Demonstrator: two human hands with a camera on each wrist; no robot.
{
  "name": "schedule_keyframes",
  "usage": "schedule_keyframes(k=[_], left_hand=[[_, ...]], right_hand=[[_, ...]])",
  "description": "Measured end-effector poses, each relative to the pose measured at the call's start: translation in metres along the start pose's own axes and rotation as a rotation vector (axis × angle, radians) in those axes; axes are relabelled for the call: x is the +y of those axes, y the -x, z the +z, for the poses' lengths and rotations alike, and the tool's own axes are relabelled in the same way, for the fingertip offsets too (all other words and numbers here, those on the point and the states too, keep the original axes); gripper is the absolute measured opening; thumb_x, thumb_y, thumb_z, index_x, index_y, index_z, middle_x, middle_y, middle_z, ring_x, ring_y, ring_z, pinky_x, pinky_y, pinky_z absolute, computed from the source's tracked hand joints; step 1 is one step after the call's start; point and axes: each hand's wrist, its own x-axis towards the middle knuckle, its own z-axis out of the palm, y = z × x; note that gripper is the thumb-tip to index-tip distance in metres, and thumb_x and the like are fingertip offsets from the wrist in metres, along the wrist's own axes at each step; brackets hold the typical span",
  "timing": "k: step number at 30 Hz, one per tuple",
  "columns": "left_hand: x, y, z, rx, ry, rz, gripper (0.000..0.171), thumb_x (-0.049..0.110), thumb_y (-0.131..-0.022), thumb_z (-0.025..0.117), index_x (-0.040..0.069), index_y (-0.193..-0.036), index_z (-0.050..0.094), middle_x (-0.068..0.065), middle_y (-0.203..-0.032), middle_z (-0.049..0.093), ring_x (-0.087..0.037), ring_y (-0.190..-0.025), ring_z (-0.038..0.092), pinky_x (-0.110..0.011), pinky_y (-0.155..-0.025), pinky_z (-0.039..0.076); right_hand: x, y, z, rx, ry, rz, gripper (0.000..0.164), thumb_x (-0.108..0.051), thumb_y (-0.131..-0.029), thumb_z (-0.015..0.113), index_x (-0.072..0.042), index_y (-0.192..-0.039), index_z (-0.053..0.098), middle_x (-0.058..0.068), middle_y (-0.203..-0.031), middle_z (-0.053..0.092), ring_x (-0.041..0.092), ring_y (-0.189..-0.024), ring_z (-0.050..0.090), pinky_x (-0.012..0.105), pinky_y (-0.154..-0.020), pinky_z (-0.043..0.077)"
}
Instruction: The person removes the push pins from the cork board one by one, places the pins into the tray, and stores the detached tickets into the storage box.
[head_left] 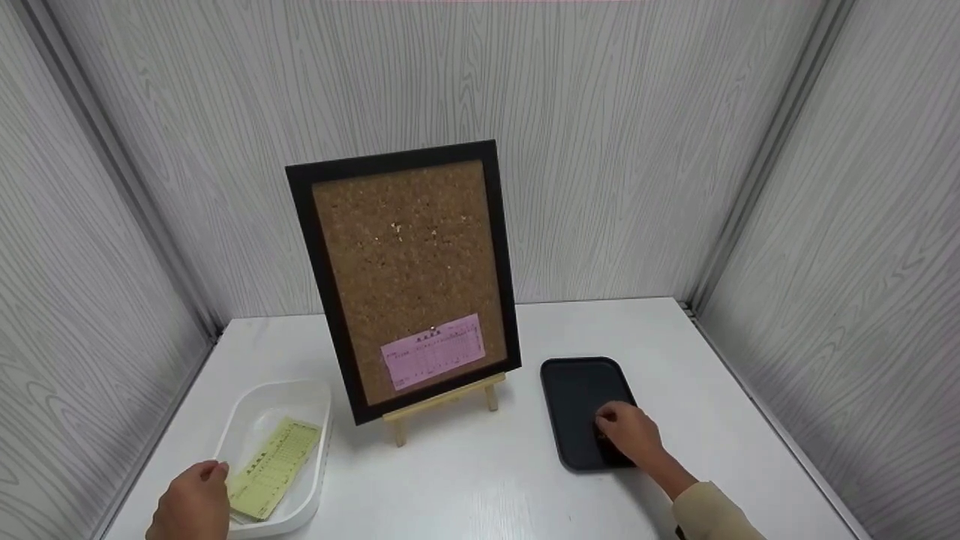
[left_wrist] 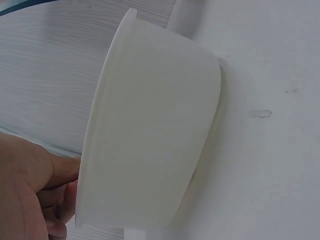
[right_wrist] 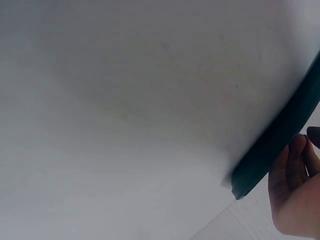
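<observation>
My left hand (head_left: 191, 501) is at the near left rim of a white plastic tub (head_left: 324, 457), its fingers bent beside a stack of yellow printed slips (head_left: 276, 466). In the left wrist view the tub's wall (left_wrist: 150, 120) hides the fingertips, so whether they pinch a slip cannot be seen. Over the right side of a dark tray (head_left: 581, 382), my right hand (head_left: 631, 433) has its fingertips bent down near small gold-coloured bits (head_left: 602, 435). Anything between those fingertips is hidden. The right wrist view shows the tray's side (right_wrist: 275, 142) with the fingers just past it.
A black-framed cork board (head_left: 409, 262) leans on a small wooden easel (head_left: 446, 397) between tub and tray. A pink printed slip (head_left: 435, 354) is fixed low on it, with a pin at its top edge. White panels (head_left: 600, 150) enclose the white table (head_left: 465, 487).
</observation>
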Motion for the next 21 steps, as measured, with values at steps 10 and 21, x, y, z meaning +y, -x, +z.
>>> schedule_keyframes(k=[10,21], left_hand=[[0.012,0.012,0.003,0.043,0.083,0.037,0.051,0.047,-0.104,0.048,0.009,-0.135,0.060,-0.018,-0.134,0.063,-0.043,-0.114,0.061,-0.059,-0.085,0.039],[0.056,0.042,0.025,0.207,0.212,0.145,0.043,0.046,-0.102,0.055,0.013,-0.127,0.067,-0.011,-0.129,0.068,-0.041,-0.114,0.062,-0.056,-0.083,0.040]], right_hand=[[-0.015,0.000,-0.002,0.056,-0.124,-0.009,0.008,-0.015,-0.093,0.072,-0.012,-0.099,0.075,-0.001,-0.095,0.072,0.014,-0.084,0.065,0.039,-0.077,0.052],[-0.056,0.007,0.008,0.082,-0.279,-0.082,0.012,-0.017,-0.093,0.073,-0.014,-0.105,0.075,-0.006,-0.097,0.072,0.011,-0.089,0.065,0.032,-0.077,0.052]])
